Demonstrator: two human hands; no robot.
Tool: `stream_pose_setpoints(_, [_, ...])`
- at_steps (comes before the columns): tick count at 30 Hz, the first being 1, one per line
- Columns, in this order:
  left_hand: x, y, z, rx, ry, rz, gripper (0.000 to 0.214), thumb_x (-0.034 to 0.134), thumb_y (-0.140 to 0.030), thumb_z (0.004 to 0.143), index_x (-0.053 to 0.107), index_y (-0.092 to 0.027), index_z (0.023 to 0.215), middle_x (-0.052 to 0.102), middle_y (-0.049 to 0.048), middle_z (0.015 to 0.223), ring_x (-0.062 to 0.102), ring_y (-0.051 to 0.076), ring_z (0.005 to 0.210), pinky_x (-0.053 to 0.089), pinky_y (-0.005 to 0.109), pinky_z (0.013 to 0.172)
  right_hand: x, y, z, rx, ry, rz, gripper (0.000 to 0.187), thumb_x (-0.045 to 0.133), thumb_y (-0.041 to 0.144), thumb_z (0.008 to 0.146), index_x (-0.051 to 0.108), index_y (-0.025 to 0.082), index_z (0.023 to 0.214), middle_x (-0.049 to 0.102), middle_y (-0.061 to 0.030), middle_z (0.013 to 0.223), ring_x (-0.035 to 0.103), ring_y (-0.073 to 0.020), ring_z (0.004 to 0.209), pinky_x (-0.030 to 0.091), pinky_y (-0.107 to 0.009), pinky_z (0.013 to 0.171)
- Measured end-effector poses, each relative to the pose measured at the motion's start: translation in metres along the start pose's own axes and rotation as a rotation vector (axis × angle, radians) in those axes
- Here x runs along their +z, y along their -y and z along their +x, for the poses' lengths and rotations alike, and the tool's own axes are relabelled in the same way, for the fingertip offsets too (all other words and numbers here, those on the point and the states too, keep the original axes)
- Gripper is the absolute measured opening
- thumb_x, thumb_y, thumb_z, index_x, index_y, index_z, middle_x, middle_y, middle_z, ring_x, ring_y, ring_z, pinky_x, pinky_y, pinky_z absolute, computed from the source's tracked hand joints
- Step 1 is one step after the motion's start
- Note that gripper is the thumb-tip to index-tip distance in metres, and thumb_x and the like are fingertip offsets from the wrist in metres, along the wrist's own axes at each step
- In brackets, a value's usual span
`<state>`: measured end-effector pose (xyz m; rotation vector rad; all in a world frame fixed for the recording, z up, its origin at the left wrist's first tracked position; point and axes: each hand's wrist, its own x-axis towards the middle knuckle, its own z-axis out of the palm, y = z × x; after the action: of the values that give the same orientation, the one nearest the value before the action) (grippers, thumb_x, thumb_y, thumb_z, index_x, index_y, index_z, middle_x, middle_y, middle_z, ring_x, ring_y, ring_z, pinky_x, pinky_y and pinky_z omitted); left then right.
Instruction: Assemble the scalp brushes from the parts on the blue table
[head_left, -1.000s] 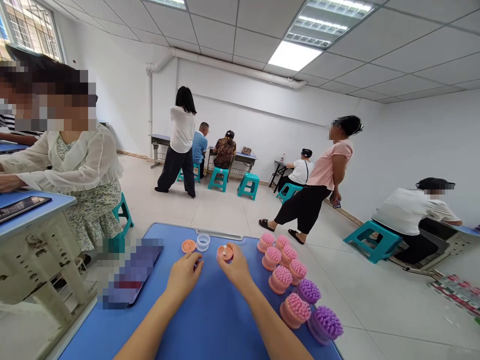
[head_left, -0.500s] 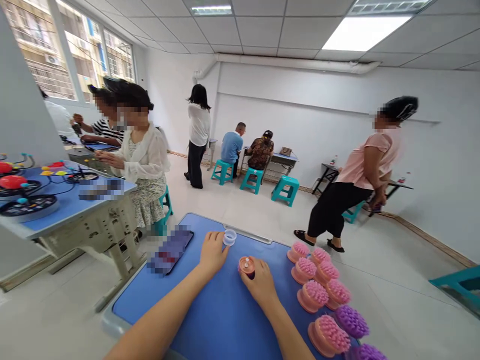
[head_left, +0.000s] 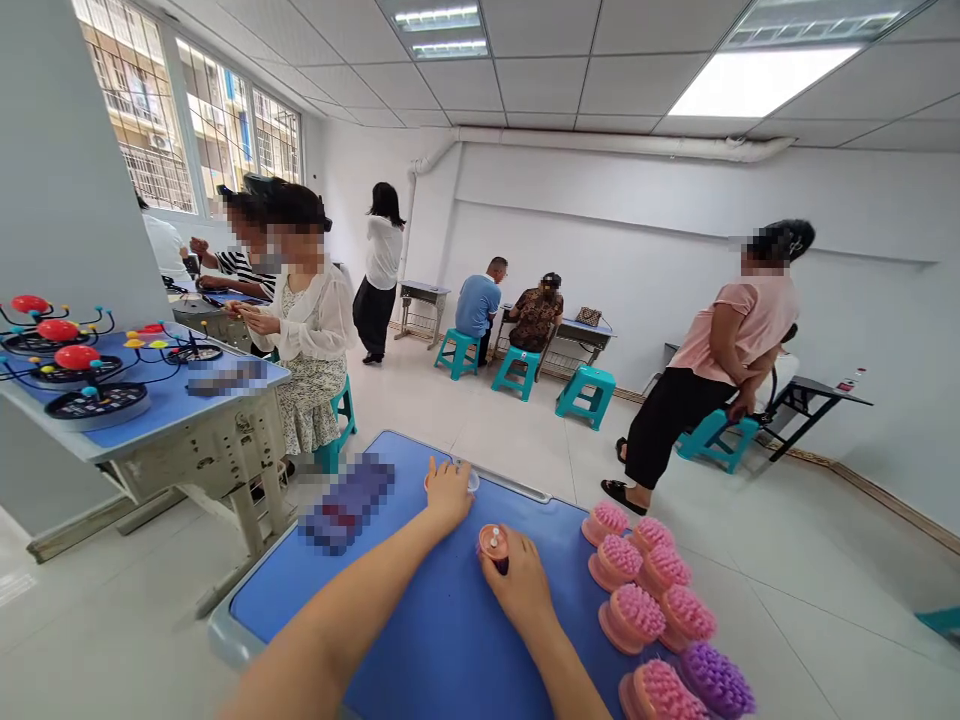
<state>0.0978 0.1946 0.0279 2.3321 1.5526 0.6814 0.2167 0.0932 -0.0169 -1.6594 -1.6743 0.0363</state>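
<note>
My left hand is near the far edge of the blue table, its fingers bent over a clear plastic ring that shows at their right side. A small orange rim peeks out left of the same fingers; the rest of it is hidden. Closer in, my right hand is wrapped round an orange round-bodied brush, its open side facing up with a small white part in the middle. The brush's bristles are mostly hidden below. Right of that hand stand several pink bristle brushes and a purple bristle brush.
A phone, blurred, lies on the table's left side. Another table at the left carries planet models, with a seated person beside it. A person in pink stands beyond the brushes. Teal stools are farther back.
My left hand has shifted right over the clear ring, and the orange rim now shows beside it. My right hand keeps its hold on the brush. The view has tilted up slightly.
</note>
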Motion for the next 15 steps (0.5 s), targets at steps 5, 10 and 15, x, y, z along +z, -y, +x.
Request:
stream_pose_setpoints(5, [-0.018, -0.003, -0.02, 0.114, 0.003, -0.197, 0.055, 0.057, -0.011, 0.072, 0.043, -0.023, 0.124, 0.051, 0.0086, 0.123, 0.045, 0.023, 0.117, 0.032, 0.038, 0.101, -0.01, 0.007, 0.003, 0.082, -0.031, 0.187, 0.035, 0.056, 0.027, 0.069, 0.058, 0.013, 0.101, 0.065, -0.0132, 0.099, 0.06, -0.0288, 0.095, 0.047, -0.045, 0.084])
stream_pose_setpoints(10, [-0.034, 0.002, -0.052, 0.141, -0.003, -0.431, 0.06, 0.062, -0.013, 0.064, 0.041, -0.018, 0.12, 0.056, 0.0093, 0.114, 0.056, 0.021, 0.1, 0.045, 0.033, 0.087, -0.03, 0.031, 0.003, 0.263, 0.045, 0.642, 0.043, 0.061, 0.033, 0.068, 0.052, 0.016, 0.107, 0.066, -0.0102, 0.101, 0.063, -0.0255, 0.091, 0.051, -0.041, 0.081])
stream_pose_setpoints(15, [-0.042, 0.011, -0.068, 0.178, 0.021, -0.611, 0.035, 0.064, -0.022, 0.067, 0.049, -0.017, 0.099, 0.062, 0.0049, 0.092, 0.059, 0.018, 0.084, 0.048, 0.028, 0.077, -0.034, 0.042, 0.001, 0.281, 0.081, 0.982, 0.049, 0.068, 0.035, 0.065, 0.049, 0.02, 0.107, 0.067, -0.0081, 0.1, 0.064, -0.0241, 0.091, 0.05, -0.039, 0.082])
